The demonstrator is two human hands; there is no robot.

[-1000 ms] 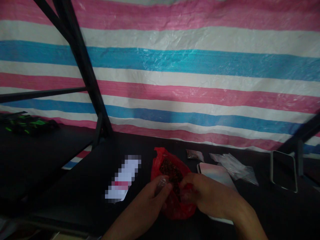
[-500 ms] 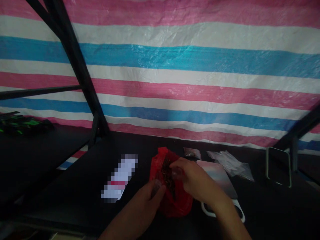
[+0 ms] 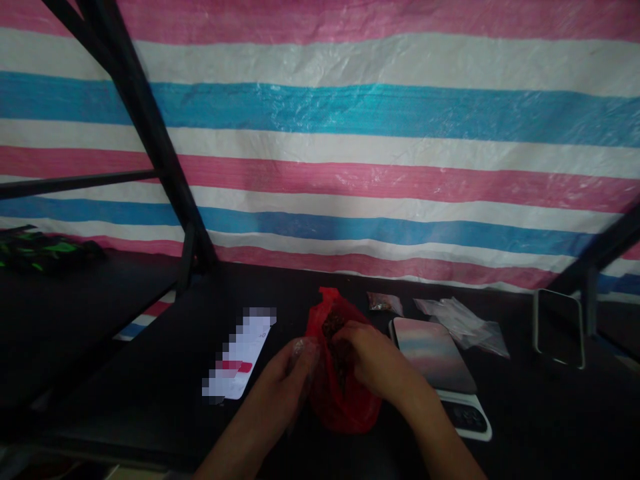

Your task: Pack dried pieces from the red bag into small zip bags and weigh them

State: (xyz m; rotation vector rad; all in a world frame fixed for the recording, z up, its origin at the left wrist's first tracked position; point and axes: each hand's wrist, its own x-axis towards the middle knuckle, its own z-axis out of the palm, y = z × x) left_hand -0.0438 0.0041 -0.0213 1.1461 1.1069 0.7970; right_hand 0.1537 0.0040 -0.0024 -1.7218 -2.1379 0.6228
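Note:
An open red plastic bag (image 3: 347,407) with small dark brown bits (image 3: 333,325) in it stands on the black table. My right hand (image 3: 367,353) reaches into its mouth, fingers bent down into the bits; the fingertips are hidden. At the bag's left side my left hand (image 3: 293,367) is closed on a clear plastic bag (image 3: 306,350). Right of my right hand lies a white scale (image 3: 477,427) with a shiny plate (image 3: 435,353) and a dark display.
A lit phone (image 3: 245,367) lies left on the table (image 3: 165,393). Behind the scale are a small filled bag (image 3: 384,303) and clear bags (image 3: 465,327). A framed object (image 3: 559,330) stands right. Black metal posts (image 3: 155,133) rise before a striped sheet (image 3: 350,180).
My right hand has sunk further into the red bag's mouth. My left hand has shifted slightly left and up with the clear bag. More of the scale and its display now shows.

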